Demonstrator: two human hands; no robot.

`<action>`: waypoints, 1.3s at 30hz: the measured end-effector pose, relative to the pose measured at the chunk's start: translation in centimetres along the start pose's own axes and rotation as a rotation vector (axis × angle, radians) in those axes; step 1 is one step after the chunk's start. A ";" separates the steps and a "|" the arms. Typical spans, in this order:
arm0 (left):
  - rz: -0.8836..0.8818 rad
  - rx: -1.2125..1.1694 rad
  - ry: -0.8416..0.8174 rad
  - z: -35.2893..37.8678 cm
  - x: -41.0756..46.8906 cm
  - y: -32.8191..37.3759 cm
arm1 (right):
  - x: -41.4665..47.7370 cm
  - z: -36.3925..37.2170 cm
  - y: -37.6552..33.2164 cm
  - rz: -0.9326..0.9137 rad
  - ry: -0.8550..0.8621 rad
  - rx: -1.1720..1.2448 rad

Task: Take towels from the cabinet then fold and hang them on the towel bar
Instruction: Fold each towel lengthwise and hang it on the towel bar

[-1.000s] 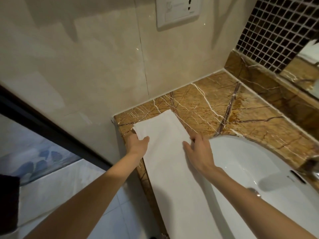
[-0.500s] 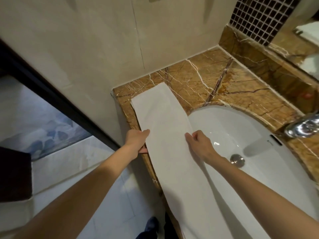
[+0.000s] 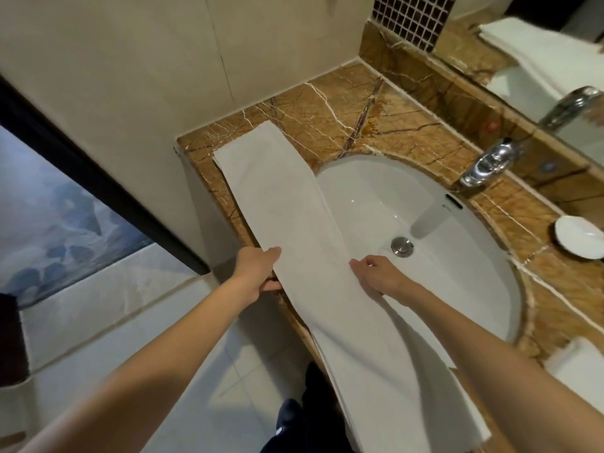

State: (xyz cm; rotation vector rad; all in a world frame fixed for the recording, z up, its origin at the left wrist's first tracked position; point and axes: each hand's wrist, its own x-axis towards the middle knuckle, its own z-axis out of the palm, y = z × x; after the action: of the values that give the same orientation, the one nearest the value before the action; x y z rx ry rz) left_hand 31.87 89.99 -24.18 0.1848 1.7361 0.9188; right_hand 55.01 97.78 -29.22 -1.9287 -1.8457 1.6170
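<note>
Because the towel (image 3: 284, 204) lay long across the tabletop (image 3: 327, 109) and the sink (image 3: 457, 273), the left hand (image 3: 258, 271) and right hand (image 3: 376, 276) each pinched one side, likely to fold it evenly.

You had before you a brown, white-veined marble countertop (image 3: 327, 119) with a white oval ceramic basin (image 3: 457, 256) sunk into it and a chrome tap (image 3: 490, 161) behind. Plain cream wall tiles (image 3: 130, 60) rose at your left, a dark small-square mosaic strip (image 3: 408, 18) filled the corner (beside the mirror (image 3: 523, 60)), and pale glossy floor tiles (image 3: 98, 322) lay below.
</note>
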 end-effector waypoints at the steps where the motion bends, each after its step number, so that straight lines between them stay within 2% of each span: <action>1: 0.005 0.022 -0.022 0.2 -0.8 -0.6 | -0.6 -0.1 0.5 0.007 -0.007 0.011; 6: -0.029 0.063 -0.080 1.4 -4.2 -4.3 | -3.1 0.1 1.9 0.009 0.003 -0.006; 12: -0.002 0.095 0.042 3.3 -7.4 -7.8 | -4.7 0.2 2.9 -0.010 0.006 0.051; 20: -0.049 -0.106 0.000 5.1 -10.5 -10.1 | -6.0 -0.2 3.5 -0.084 -0.004 -0.052; 24: 0.057 0.046 0.057 4.7 -11.1 -11.1 | -7.1 0.0 3.8 -0.089 -0.012 -0.072; 28: 0.113 0.025 -0.020 4.4 -11.5 -12.1 | -8.3 0.3 4.2 -0.107 0.018 -0.065; 34: 0.144 -0.180 -0.058 3.6 -11.9 -12.8 | -10.2 0.9 4.2 -0.147 0.105 0.042; 39: 0.159 -0.184 -0.105 2.7 -12.1 -12.9 | -11.5 1.5 3.6 -0.185 0.126 0.004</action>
State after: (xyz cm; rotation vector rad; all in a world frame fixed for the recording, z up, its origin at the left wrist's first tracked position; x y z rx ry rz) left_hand 42.87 75.93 -23.84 0.2481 1.5470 1.1582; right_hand 59.33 87.27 -25.01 -1.7538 -1.9046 1.4104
